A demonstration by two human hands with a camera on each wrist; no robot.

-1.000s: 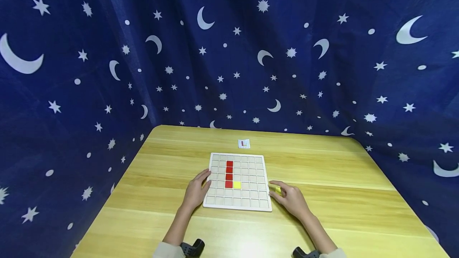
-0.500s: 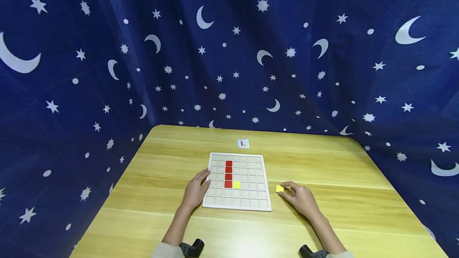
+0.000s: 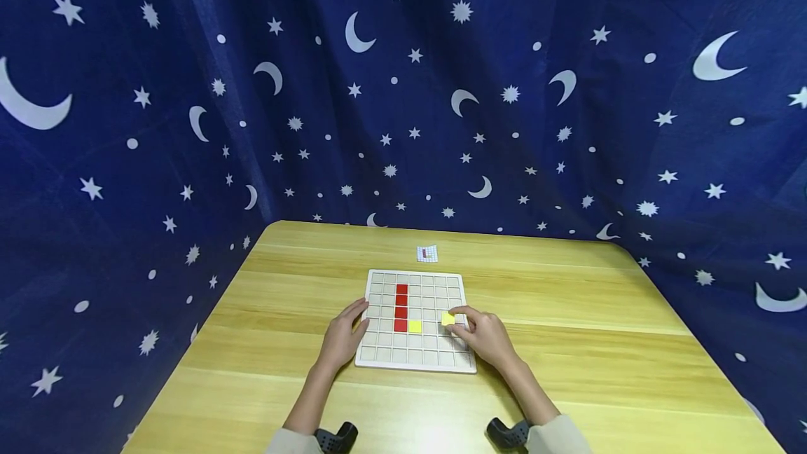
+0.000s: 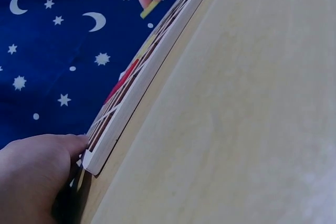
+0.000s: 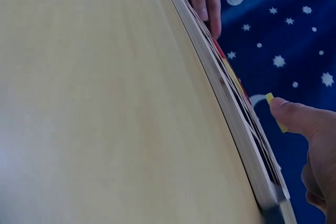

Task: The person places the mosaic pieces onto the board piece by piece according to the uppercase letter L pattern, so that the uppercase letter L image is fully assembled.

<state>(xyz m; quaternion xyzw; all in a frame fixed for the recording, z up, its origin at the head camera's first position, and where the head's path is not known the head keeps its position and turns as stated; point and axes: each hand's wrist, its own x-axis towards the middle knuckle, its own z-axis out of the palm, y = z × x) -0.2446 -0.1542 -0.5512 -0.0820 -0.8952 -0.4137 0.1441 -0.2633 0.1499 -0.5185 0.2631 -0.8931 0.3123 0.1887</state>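
Note:
A white grid board (image 3: 416,367) lies flat on the table. Several red square tiles (image 3: 401,307) form a column on it, and a yellow square tile (image 3: 415,326) sits to the right of the lowest red one. My left hand (image 3: 340,336) rests against the board's left edge, fingers extended; in the left wrist view its thumb (image 4: 73,142) touches the board near a corner. Over the right part of the board, my right hand (image 3: 488,336) pinches a second yellow tile (image 3: 447,319) between thumb and fingers. In the right wrist view that tile (image 5: 283,126) is held above the surface.
Behind the board lies a small printed card (image 3: 426,253) with a grid pattern. The wooden table (image 3: 567,314) extends on both sides. A dark blue curtain (image 3: 403,104) with moons and stars hangs behind the table and at its sides.
My right hand drew right, away from the board, with the yellow tile showing at its fingertips, then came left and now holds it over the grid. The left hand stayed in place.

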